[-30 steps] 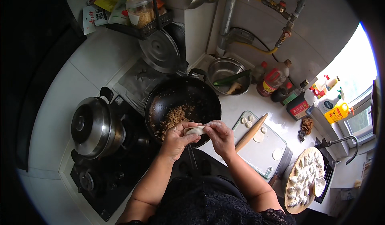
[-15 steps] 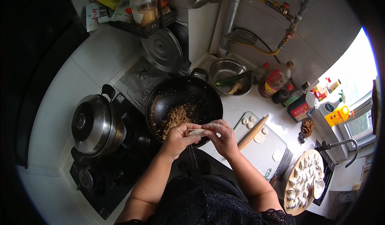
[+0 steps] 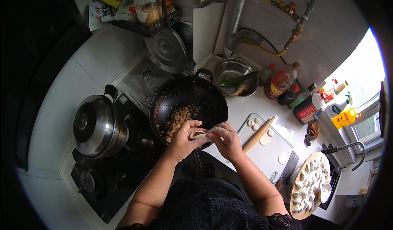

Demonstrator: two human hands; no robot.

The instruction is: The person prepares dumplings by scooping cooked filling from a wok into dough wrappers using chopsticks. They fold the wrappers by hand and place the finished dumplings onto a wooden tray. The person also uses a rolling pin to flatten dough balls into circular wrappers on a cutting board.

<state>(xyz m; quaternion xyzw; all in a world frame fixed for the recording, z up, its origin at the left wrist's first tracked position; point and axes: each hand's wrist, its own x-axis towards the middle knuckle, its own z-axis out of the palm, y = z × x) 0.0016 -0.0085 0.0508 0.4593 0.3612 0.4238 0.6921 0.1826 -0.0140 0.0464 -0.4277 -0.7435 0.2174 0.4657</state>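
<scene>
In the head view, the left hand (image 3: 183,140) is curled around a folded dough wrapper (image 3: 199,135), thumb along its near side and fingers behind. The right hand (image 3: 225,140) is closed in a pinch on the wrapper's right end. The fold gapes between the hands and filling seems to show inside, so this piece looks filled but only partly sealed.

Well to the right of the right hand, many shaped dumplings (image 3: 300,184) cover a round board (image 3: 315,206); those look done. Nearer that hand, on the bench (image 3: 236,108), a cutting board (image 3: 262,159) bears a rolling pin (image 3: 258,134), flat rounds (image 3: 283,158) and small dough pieces (image 3: 255,127), apparently left to fill or roll. Just beyond the left hand, filling (image 3: 179,119) remains in the wok (image 3: 211,103).
</scene>
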